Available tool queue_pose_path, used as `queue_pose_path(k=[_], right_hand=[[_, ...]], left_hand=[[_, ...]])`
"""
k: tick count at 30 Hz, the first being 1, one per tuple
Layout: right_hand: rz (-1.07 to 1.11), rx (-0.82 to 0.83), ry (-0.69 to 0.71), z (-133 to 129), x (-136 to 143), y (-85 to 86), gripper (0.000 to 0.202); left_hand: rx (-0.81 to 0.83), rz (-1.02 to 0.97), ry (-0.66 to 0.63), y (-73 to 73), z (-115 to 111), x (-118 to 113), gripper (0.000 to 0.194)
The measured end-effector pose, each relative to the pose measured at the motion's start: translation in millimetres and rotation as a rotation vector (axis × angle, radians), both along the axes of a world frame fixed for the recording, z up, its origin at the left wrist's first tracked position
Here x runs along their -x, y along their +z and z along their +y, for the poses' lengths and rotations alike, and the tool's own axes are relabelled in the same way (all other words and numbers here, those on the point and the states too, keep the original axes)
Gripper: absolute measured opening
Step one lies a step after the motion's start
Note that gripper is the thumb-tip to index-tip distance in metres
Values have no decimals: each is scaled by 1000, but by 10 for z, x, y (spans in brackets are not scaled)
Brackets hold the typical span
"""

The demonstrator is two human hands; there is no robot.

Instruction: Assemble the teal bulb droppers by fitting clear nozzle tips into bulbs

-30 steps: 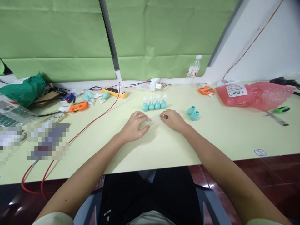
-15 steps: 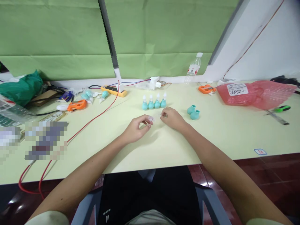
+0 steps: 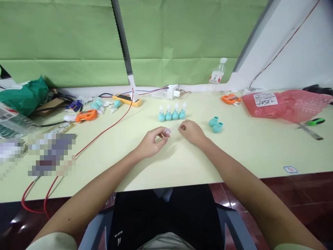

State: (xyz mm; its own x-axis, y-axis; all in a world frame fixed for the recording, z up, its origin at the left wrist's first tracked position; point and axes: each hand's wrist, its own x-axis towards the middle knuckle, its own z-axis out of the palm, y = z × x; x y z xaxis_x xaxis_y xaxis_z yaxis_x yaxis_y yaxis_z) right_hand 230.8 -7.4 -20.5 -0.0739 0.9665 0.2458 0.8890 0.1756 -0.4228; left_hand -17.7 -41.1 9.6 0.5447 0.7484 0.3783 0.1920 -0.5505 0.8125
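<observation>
My left hand (image 3: pixel 153 141) is curled, with a small translucent whitish piece (image 3: pixel 168 131) at its thumb and fingertips. A short gap away, my right hand (image 3: pixel 191 132) pinches a tiny clear bit (image 3: pixel 178 128) whose kind is too small to tell. Just beyond the hands stands a row of several teal bulb-shaped bottles (image 3: pixel 168 115) with white tips. To the right of my right hand are two teal bulbs (image 3: pixel 217 127) with open necks and no tips, side by side on the table.
The pale table (image 3: pixel 249 152) also bears a pink bubble-wrap bag (image 3: pixel 286 104), orange cutters (image 3: pixel 230 99), a green-handled tool (image 3: pixel 315 122) and a water bottle (image 3: pixel 215 74). On the left lie a red cable (image 3: pixel 104 133), a yellow power strip (image 3: pixel 122 99), orange pliers-like tool (image 3: pixel 86 116) and plastic bags (image 3: pixel 27 95).
The camera view has shifted slightly. Both hands keep nearly the same pose, the small pieces still at their fingertips.
</observation>
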Motion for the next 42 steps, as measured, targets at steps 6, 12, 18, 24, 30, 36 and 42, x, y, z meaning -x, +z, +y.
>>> queue_pose_path(k=[6,12,18,24,30,36,42], right_hand=[[323,-96,101,-129,5,124,5],[465,-306,279,-373,241,232,5],[404,-412,323,-410,324,200,5],[381,-436,355,-404,309,202,9],[328,-444,350,-398,308,189,10],[392,-377,355,-383,298,190,4],[485,-317,408,-390,228,258,14]], left_hand=[[63,-46,-8,-15,8,-4,25],[219,-86,-55,-42,-30,-51,57],[275,-112,-146,-120,-90,-125,68],[249,-60,-145,-164,-87,-129,73],[193,-42,-133,-176,-81,-138,70],[-34,121,-121,-242,-60,-111,81],[-140,170,-123,-180,-76,-75,78]])
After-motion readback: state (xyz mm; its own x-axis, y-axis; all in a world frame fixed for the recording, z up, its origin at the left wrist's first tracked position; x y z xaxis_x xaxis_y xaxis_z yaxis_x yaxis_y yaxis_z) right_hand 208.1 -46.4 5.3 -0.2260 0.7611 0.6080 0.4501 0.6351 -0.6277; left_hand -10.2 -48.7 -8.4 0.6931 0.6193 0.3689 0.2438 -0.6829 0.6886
